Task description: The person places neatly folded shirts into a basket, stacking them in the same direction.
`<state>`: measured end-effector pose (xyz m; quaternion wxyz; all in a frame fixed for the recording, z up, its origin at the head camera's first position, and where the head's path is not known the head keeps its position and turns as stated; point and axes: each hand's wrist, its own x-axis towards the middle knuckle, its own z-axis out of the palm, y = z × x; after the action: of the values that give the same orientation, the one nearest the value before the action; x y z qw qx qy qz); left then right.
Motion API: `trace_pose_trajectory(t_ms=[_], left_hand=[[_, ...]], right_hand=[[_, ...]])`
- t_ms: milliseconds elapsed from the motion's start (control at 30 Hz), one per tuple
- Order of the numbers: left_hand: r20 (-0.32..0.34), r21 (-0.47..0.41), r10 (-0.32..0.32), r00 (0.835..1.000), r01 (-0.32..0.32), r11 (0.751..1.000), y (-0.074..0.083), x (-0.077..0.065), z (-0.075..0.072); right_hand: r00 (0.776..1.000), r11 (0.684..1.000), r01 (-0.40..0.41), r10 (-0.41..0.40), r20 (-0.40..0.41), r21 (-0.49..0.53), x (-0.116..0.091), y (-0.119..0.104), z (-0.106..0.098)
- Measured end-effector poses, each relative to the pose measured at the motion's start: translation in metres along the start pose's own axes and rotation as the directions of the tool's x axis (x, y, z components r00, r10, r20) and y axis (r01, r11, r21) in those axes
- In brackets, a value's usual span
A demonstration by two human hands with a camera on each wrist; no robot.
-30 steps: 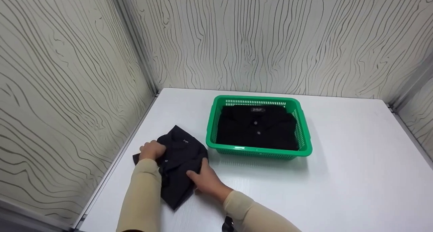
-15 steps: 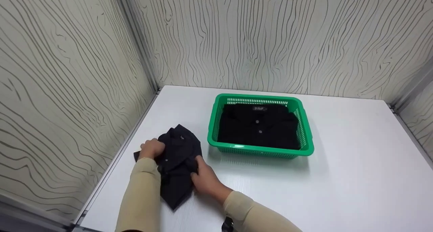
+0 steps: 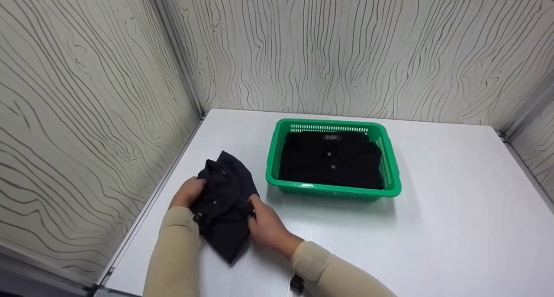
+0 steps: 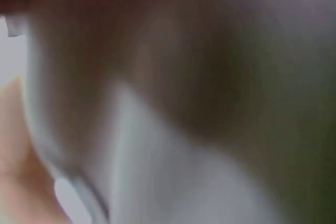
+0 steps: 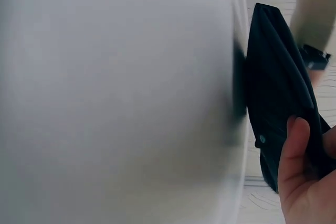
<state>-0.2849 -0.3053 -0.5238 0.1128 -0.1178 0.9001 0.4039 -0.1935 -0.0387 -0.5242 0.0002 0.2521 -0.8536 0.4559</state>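
A dark navy shirt (image 3: pixel 229 234), folded and bunched, is held between both hands at the left of the table in the head view. My left hand (image 3: pixel 189 191) grips its left side, the fingertips hidden by cloth. On the opposite side, my right hand (image 3: pixel 269 223) pinches the edge with thumb on top. The right wrist view shows the shirt (image 5: pixel 278 72) raised off the white surface, with a button visible and the right hand's thumb (image 5: pixel 296 140) pressed on the fabric. The left wrist view is too blurred to make out the hold.
A green plastic basket (image 3: pixel 333 188) stands to the right of the hands, holding a folded black shirt (image 3: pixel 311 167). Both rest on a white table (image 3: pixel 441 214). Patterned wall panels (image 3: pixel 303 50) rise behind and along the left edge.
The navy shirt has come up off the table and tilted, its collar end folding upward. The left hand has shifted slightly left; both hands keep their hold. The basket stays put.
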Motion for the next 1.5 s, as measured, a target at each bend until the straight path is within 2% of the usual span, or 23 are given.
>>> trace_pose_trajectory(t_ms=[33,100,200,300,333,467,667,900,1067,1133,1233,1333,1400,1500], left_hand=[[0.007,-0.075,0.002,1.000,-0.002,0.997,-0.001,0.000,-0.001],[0.034,-0.219,0.001,0.999,0.006,0.976,0.000,-0.005,-0.002],[0.096,-0.401,0.008,0.995,0.031,0.916,-0.002,-0.012,-0.003],[0.141,-0.488,0.040,0.989,0.034,0.872,-0.007,-0.015,-0.002],[0.139,-0.506,0.057,0.989,0.022,0.862,-0.011,-0.012,0.000],[0.168,-0.519,0.122,0.978,-0.017,0.854,-0.011,-0.010,0.001],[0.202,-0.505,0.217,0.955,-0.088,0.859,0.009,-0.016,-0.001],[0.212,-0.411,0.283,0.936,-0.177,0.894,0.040,-0.020,-0.005],[0.211,-0.436,0.328,0.921,-0.212,0.875,0.070,-0.028,-0.006],[0.225,-0.449,0.352,0.909,-0.224,0.865,0.086,-0.036,-0.006],[0.249,-0.438,0.375,0.893,-0.241,0.866,0.111,-0.049,-0.007],[0.244,-0.399,0.379,0.893,-0.264,0.878,0.132,-0.059,-0.004],[0.230,-0.364,0.377,0.897,-0.280,0.888,0.141,-0.058,0.001],[0.207,-0.337,0.389,0.898,-0.308,0.890,0.152,-0.051,0.012]], right_hand=[[1.000,1.000,0.005,-0.005,-0.009,-0.004,0.001,0.000,-0.003],[1.000,1.000,0.012,-0.012,-0.025,-0.012,0.003,0.000,-0.009],[0.999,1.000,0.020,-0.021,-0.048,-0.016,0.005,0.001,-0.020],[0.997,1.000,0.030,-0.030,-0.067,-0.004,0.007,0.001,-0.031],[0.996,0.999,0.032,-0.032,-0.080,0.003,0.008,0.002,-0.036],[0.992,0.999,0.014,-0.008,-0.122,0.047,0.009,0.006,-0.053],[0.985,0.995,-0.011,0.028,-0.171,0.098,0.008,0.015,-0.080],[0.971,0.984,-0.076,0.110,-0.213,0.164,0.007,0.017,-0.116],[0.959,0.975,-0.124,0.165,-0.230,0.183,0.009,0.023,-0.146],[0.954,0.972,-0.137,0.181,-0.238,0.190,0.009,0.027,-0.158],[0.950,0.966,-0.145,0.197,-0.243,0.215,0.008,0.033,-0.177],[0.953,0.963,-0.138,0.193,-0.235,0.230,0.006,0.038,-0.195],[0.954,0.966,-0.128,0.181,-0.238,0.225,0.005,0.041,-0.208],[0.952,0.971,-0.129,0.179,-0.250,0.202,0.003,0.046,-0.227]])
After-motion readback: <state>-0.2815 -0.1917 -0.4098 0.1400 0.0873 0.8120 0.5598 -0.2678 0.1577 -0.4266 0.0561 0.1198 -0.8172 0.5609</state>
